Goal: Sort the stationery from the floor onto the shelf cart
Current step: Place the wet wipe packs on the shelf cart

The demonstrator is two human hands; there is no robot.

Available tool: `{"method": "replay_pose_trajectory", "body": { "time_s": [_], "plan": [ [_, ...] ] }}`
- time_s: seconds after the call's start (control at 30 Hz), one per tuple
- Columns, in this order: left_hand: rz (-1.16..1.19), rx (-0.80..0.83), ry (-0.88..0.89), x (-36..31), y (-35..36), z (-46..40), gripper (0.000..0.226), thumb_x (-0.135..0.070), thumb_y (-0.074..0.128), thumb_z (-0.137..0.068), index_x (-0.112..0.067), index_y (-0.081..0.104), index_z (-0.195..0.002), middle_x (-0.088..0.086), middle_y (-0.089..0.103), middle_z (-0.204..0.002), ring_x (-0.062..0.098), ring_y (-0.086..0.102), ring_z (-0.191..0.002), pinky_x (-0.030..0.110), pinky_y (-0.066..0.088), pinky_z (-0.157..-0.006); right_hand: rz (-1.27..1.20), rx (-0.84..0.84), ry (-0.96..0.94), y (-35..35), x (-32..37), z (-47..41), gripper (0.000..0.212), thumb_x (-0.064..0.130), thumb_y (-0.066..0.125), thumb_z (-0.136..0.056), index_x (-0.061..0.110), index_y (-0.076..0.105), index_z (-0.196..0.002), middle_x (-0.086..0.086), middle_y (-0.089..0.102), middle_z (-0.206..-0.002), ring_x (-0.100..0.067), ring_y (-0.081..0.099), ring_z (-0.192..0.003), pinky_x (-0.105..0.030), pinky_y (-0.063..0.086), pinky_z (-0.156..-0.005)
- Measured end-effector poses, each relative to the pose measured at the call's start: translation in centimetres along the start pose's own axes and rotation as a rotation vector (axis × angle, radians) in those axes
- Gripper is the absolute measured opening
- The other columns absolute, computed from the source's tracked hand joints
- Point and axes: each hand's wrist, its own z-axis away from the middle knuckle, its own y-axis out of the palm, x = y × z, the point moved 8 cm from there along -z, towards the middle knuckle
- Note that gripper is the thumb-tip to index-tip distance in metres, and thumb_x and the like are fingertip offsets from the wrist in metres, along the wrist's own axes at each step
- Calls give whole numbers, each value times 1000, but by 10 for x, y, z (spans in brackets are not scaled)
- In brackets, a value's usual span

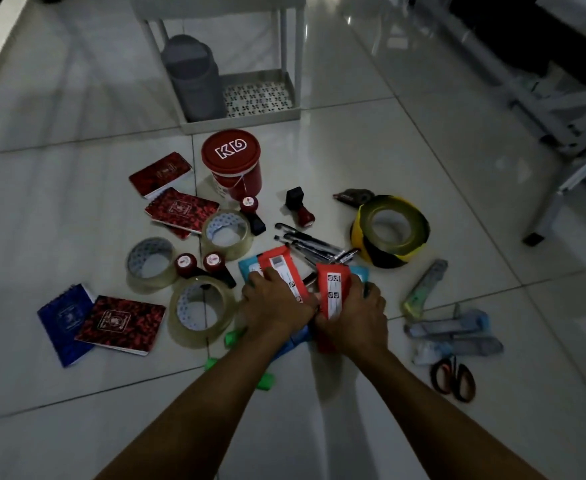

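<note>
Around both hands (277, 303) lie tape rolls (203, 308), pens (310, 242), scissors (454, 377).

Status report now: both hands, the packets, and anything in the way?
Left hand on one red packet. Right hand holding another red packet. Both low over the floor pile. Red bucket standing before shelf cart.

Both forearms bare, hands (314, 308) ungloved, no sleeves visible.
</note>
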Motion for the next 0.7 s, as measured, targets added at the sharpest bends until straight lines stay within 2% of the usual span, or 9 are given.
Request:
{"method": "replay_pose_trajectory", "body": {
  "time_s": [0.17,0.27,0.37,0.47,0.53,0.57,0.6,0.63,0.7],
  "plan": [
    [-27,-13,22,-2,0,0,115,-64,70,-68,-9,8,-149,23,26,-141,40,38,-124,46,42,-99,-120,69,-32,-8,3,5,95,41,77,-72,21,20,-146,-11,37,-138,-28,42,-124,-41,46,-100],
    [106,24,67,-3,-7,-1,100,-51,63,-77,-18,4,-150,25,35,-138,41,48,-116,46,47,-94,-150,43,-69,-20,6,8,80,30,70,-79,21,23,-142,-15,48,-131,-32,54,-112,-41,53,-88],
    [220,113,145,5,-25,-5,88,-45,54,-79,-31,0,-147,22,56,-122,36,60,-96,43,50,-82,-19,-15,-127,-36,5,13,71,25,67,-84,26,21,-139,-16,61,-115,-32,63,-94,-38,55,-73],
    [222,206,243,9,-49,-9,80,-34,48,-85,-39,-5,-145,27,56,-122,41,61,-97,46,49,-85,72,-117,-181,-55,5,14,66,7,54,-86,27,20,-139,-10,61,-83,-30,58,-66,-39,52,-58],
    [289,240,310,5,-63,-7,66,-16,46,-88,-36,10,-140,22,60,-96,36,62,-80,34,50,-67,53,-150,-188,-65,5,12,70,-1,50,-85,29,18,-139,-7,56,-74,-26,50,-57,-33,41,-51],
    [296,234,348,3,-70,-4,58,-7,44,-88,-30,20,-135,17,57,-83,32,57,-71,27,44,-55,23,-146,-198,-70,6,11,70,-1,50,-85,30,18,-139,-8,57,-75,-26,50,-58,-31,38,-51],
    [300,201,368,2,-81,-2,51,1,43,-87,-25,31,-129,15,56,-82,29,54,-70,21,37,-50,-30,-130,-207,-77,9,10,68,0,51,-87,31,19,-139,-10,59,-79,-26,52,-60,-31,37,-52],
    [312,165,355,3,-88,-2,44,6,42,-86,-18,43,-123,16,58,-91,28,54,-78,18,37,-51,-94,-95,-207,-80,12,9,64,3,51,-89,33,22,-138,-11,61,-85,-27,55,-65,-31,40,-54],
    [354,116,291,9,-102,0,35,7,39,-88,-8,59,-113,16,61,-115,27,58,-94,22,47,-69,-177,-7,-209,-89,21,8,53,11,50,-93,33,31,-137,-11,62,-100,-27,59,-79,-34,48,-64]
  ]
}}
